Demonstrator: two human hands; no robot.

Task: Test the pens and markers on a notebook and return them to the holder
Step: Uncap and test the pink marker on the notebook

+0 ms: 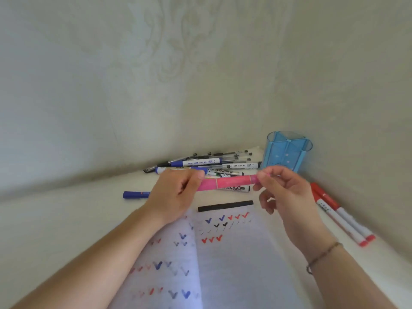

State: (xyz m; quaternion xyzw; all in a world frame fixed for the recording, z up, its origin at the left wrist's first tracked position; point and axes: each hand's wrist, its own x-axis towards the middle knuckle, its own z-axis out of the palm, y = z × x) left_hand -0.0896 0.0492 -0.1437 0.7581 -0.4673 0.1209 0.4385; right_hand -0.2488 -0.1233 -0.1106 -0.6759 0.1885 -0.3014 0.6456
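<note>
A pink marker (229,182) is held level above the notebook (234,253). My left hand (176,192) grips its left end. At the right end my right hand (281,188) pinches the tip with thumb and fingertips. The notebook lies open below, its pages covered with blue, red and black tick marks, with a black binding strip (225,205) at its top edge. The blue translucent holder (287,153) stands at the back right in the corner, with nothing visible inside it.
A pile of pens and whiteboard markers (211,163) lies against the wall behind my hands. A blue marker (136,194) lies to the left. Two red-capped markers (341,216) lie along the right wall. The surface is white.
</note>
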